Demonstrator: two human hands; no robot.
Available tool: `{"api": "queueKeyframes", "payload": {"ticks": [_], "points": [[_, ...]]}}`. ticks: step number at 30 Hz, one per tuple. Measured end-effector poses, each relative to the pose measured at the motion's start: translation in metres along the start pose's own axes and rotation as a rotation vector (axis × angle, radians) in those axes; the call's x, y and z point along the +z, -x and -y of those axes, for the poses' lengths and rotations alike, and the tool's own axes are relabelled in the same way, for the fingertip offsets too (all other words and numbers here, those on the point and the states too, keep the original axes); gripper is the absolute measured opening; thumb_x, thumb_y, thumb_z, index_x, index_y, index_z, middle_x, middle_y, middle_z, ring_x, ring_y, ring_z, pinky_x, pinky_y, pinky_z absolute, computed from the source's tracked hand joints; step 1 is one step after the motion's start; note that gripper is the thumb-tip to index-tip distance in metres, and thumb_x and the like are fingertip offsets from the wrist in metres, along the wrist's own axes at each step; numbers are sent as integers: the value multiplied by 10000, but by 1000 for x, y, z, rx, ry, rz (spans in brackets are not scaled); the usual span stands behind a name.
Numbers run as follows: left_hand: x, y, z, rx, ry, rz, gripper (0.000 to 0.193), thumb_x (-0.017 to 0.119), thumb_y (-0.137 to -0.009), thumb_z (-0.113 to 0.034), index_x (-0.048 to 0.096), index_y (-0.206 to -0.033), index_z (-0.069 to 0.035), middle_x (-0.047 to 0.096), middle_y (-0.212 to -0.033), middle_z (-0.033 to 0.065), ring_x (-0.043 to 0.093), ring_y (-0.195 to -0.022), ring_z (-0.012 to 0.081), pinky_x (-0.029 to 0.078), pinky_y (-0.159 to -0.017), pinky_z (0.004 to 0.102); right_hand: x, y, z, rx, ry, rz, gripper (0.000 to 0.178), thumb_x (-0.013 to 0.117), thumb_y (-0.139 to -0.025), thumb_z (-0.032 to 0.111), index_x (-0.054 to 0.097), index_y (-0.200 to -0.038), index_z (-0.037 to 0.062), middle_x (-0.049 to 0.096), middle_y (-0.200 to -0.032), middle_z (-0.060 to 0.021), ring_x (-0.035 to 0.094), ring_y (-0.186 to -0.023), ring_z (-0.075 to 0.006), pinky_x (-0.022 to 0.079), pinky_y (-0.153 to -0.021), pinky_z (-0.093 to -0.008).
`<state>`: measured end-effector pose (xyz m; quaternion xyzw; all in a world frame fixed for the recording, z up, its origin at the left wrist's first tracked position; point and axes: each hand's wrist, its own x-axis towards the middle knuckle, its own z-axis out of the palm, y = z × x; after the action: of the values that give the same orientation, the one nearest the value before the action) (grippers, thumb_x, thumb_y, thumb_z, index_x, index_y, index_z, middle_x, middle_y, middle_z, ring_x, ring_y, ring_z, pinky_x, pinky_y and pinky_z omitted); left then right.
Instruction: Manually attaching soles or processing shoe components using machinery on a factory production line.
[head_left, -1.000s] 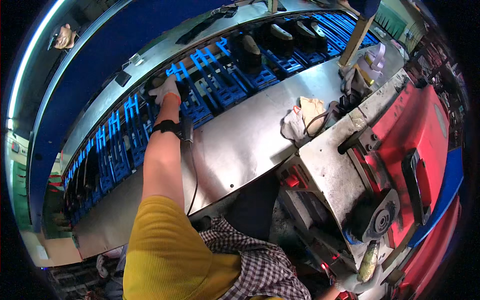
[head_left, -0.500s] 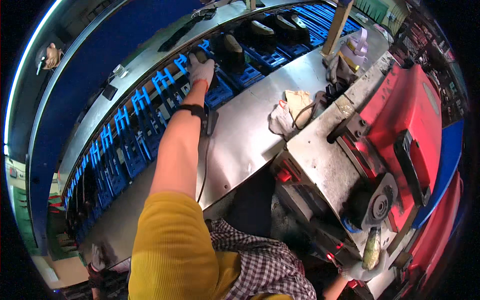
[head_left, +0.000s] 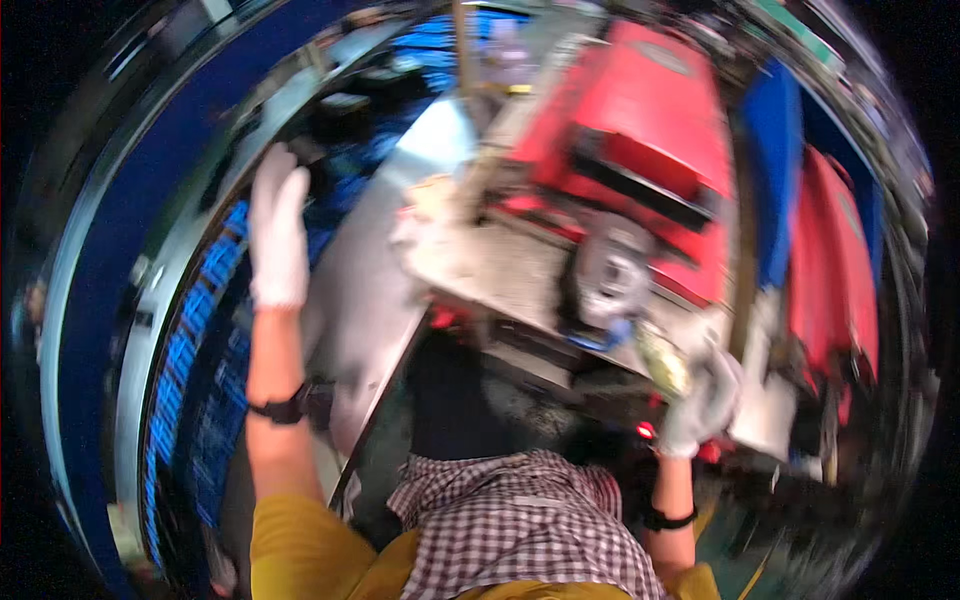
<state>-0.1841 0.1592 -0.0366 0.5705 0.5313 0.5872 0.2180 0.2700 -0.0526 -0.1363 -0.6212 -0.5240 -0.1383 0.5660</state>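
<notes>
My left hand [head_left: 278, 230], in a white knit glove, is raised by the blue racks, fingers stretched out and holding nothing. Just beyond its fingertips is a blurred dark shape [head_left: 308, 150]. To the right, my right hand [head_left: 700, 405], also gloved, curls at the lower end of an elongated yellow-green thing [head_left: 662, 362]; motion blur hides its exact kind and the finger contact. The thing's upper end meets a round grey disc [head_left: 612, 270] on the front of a red machine [head_left: 640, 120].
Blue racks [head_left: 190, 340] run along the left, beside a metal tabletop [head_left: 360, 300]. A tan cloth [head_left: 430, 195] lies by the machine's base. A second red machine [head_left: 830, 260] and a blue panel [head_left: 775, 170] stand right. Another person's hand [head_left: 222, 572] shows faintly lower left.
The view has swung right, with strong blur. My left hand has come away from the dark item on the rack and its fingers have straightened. My right hand stays by the yellow-green thing.
</notes>
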Motion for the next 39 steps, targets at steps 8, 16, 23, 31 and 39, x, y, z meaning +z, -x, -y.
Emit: {"api": "queueKeyframes", "payload": {"ticks": [8, 16, 23, 31, 39], "points": [[111, 74, -172, 461, 50, 780, 632, 650, -904, -74, 477, -1512, -38, 514, -1517, 173, 435, -1464, 294, 306, -1223, 389, -108, -60, 56, -317, 161, 222, 335, 642, -684, -94, 685, -985, 46, 663, -942, -131, 636, -860, -317, 495, -825, -449], [197, 124, -270, 966, -89, 1044, 650, 709, -868, -195, 513, -1468, -38, 524, -1472, 256, 459, -1422, 397, 357, -1192, 447, -274, -84, -63, 372, 957, 199, 318, 538, -1032, 291, 667, -1237, 85, 683, -1108, -208, 636, -1023, -422, 507, -924, -474], [328, 177, -317, 1228, -20, 1072, 537, 635, -874, -300, 570, -1333, -29, 633, -1194, 206, 614, -1154, 398, 518, -974, 493, -226, -42, 36, 560, 750, 193, 542, 570, -1020, 326, 469, -1516, 133, 636, -1363, -210, 612, -1251, -385, 499, -1016, -449], [415, 192, -353, 1330, 133, 959, 662, 656, -824, -234, 484, -1440, -62, 558, -1385, 202, 547, -1291, 400, 472, -1084, 482, -263, -94, 34, 359, 498, 390, 328, 624, -996, 250, 690, -1262, 70, 719, -1148, -207, 689, -1097, -369, 541, -942, -397], [398, 130, -400, 1124, 266, 869, 603, 631, -880, -339, 549, -1378, -9, 619, -1299, 285, 621, -1197, 406, 500, -1015, 424, -206, -238, -109, 373, 771, 836, 935, 648, -913, 546, 317, -1585, -13, 398, -1567, -324, 400, -1466, -413, 325, -1207, -393]]}}
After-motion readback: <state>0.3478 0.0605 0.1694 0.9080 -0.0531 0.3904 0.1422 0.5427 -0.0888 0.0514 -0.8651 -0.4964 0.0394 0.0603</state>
